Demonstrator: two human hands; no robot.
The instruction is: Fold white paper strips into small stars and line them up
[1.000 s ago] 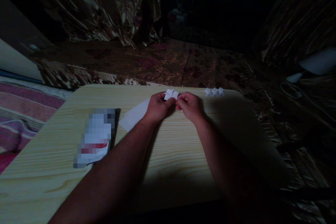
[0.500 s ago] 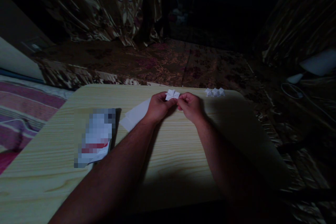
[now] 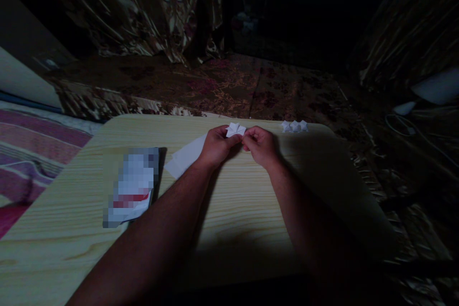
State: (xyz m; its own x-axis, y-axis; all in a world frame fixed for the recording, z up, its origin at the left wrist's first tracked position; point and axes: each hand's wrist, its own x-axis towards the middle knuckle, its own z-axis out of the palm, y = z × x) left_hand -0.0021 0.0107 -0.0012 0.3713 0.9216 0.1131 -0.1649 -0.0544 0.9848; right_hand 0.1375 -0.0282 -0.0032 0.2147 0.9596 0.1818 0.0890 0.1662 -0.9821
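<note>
A small piece of folded white paper (image 3: 235, 129), creased into a star-like origami shape, is held up near the far edge of the table. My left hand (image 3: 218, 146) grips its left and lower side, with the thumb lying along the bottom edge. On the other side, my right hand (image 3: 261, 146) pinches the paper's right corner between thumb and curled fingers. Flat white paper sheets (image 3: 184, 157) lie on the table just left of my left hand, partly covered by it. Three small folded paper pieces (image 3: 294, 126) sit in a row to the right of my right hand.
The pale wooden table (image 3: 244, 229) has a pixelated, blurred packet or booklet (image 3: 132, 186) at left. Patterned curtains (image 3: 172, 14) hang behind. A striped bedspread (image 3: 32, 138) is at far left, and a white lamp-like object (image 3: 437, 87) with a cable at right.
Almost nothing differs. Both hands keep the same grip on the folded paper, and the view has shifted very slightly.
</note>
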